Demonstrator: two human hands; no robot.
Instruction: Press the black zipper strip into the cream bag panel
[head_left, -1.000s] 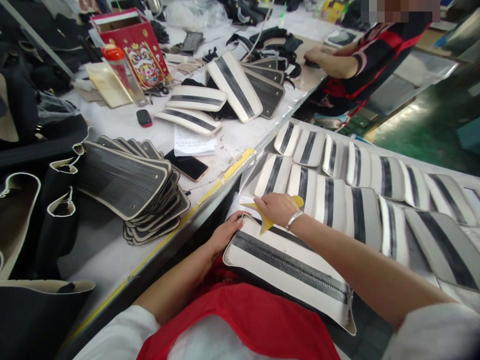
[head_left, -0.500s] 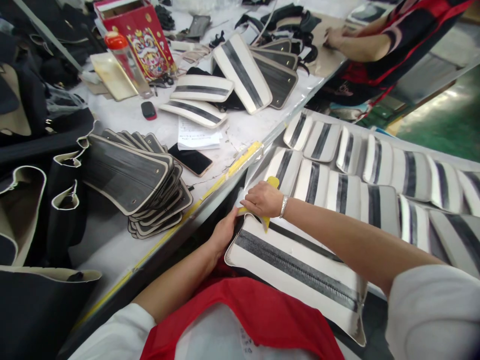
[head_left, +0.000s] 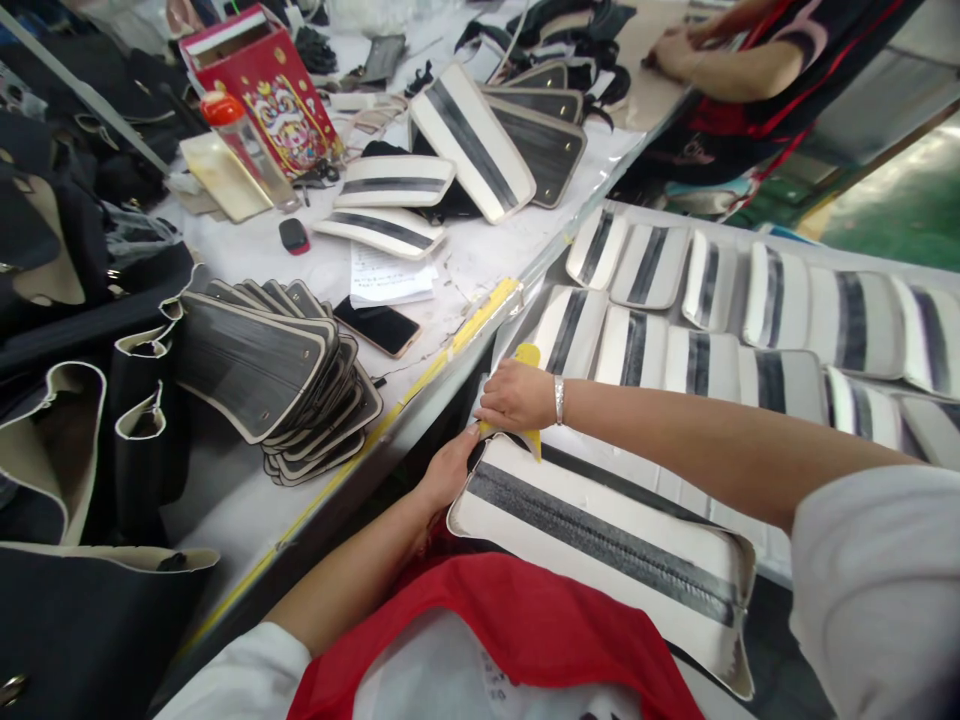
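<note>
hands (head_left: 480,430) gripping striped panel's (head_left: 600,540) far corner

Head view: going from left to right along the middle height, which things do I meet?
Stack of dark panels → phone → left hand → right hand → bracelet → rows of striped panels.

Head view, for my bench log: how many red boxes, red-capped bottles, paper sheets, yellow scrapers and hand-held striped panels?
Red box: 1
Red-capped bottle: 1
Paper sheet: 1
Yellow scraper, in the right hand: 1
Striped panel, gripped by the left hand: 1
Total: 5
</note>
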